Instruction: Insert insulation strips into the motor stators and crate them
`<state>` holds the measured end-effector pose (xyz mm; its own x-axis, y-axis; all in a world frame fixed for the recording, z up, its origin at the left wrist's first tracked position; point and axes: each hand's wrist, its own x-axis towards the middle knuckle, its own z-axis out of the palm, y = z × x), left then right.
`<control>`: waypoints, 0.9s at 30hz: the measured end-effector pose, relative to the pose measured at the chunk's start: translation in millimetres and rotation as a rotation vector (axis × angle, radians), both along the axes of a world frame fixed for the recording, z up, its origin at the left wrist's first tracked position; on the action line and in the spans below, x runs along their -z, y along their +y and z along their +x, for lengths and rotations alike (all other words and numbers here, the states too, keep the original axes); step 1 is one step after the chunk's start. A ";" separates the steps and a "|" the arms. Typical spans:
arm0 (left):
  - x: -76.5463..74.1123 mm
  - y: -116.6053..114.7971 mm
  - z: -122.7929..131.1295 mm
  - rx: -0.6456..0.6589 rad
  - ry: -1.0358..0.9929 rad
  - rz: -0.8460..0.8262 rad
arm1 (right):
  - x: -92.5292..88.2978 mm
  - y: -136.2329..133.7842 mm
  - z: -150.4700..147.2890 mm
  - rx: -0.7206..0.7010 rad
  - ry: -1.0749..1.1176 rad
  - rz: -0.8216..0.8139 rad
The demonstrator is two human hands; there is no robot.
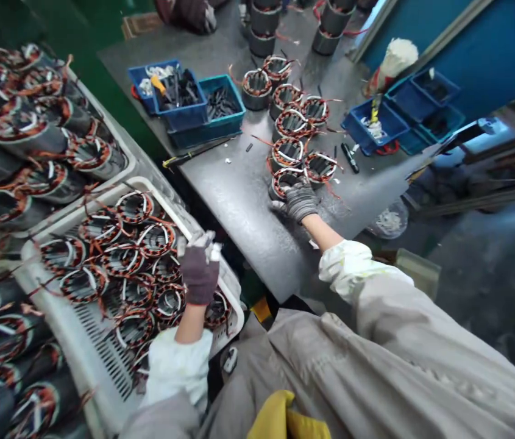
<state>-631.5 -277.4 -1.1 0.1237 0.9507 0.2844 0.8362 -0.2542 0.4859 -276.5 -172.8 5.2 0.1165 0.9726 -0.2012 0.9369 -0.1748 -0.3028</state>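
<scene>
Yellow cloth [272, 419] — right hand [300, 200] at a stator [283, 178], perhaps gripping.

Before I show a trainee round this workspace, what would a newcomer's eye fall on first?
Probably the pale plastic crate at lower left, holding many copper-wound metal cores, with the gloved left hand at its table-side edge. Next, a cluster of similar cores on the grey table, with the gloved right hand at the nearest one. Blue bins flank that cluster.
</scene>
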 end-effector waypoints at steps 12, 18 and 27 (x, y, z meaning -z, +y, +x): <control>-31.7 231.6 310.3 0.529 0.624 -0.222 | 25.3 -148.0 30.8 -0.377 -0.025 -0.195; -29.7 201.1 283.7 0.586 0.726 -0.281 | 35.3 -125.0 76.0 -0.256 0.030 -0.128; 7.4 56.0 158.4 0.389 0.425 -0.484 | 83.6 -107.9 143.6 0.563 0.993 0.197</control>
<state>-473.1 -221.4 -8.5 0.4820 0.8225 -0.3018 0.8702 -0.4096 0.2738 -132.9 -280.6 -78.4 0.4191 0.8578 -0.2976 0.0761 -0.3598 -0.9299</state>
